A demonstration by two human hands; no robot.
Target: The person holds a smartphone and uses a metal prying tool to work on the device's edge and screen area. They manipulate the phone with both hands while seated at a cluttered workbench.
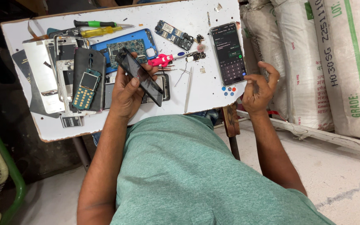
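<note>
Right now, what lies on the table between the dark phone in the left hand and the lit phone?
In the head view, between the dark phone and the lit phone: a pink-handled tool and pale tweezers.

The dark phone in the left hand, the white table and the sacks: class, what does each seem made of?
Dark phone: probably glass-fronted, glossy black face. White table: likely painted or laminated board, with scuffed, chipped edges showing brown. Sacks: apparently woven plastic, with a fine weave and dull sheen.

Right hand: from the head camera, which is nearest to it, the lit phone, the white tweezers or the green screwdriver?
From the right hand:
1. Lit phone, just above it at the table's right edge.
2. White tweezers, mid-table, to the left.
3. Green screwdriver, far top left corner.
</note>
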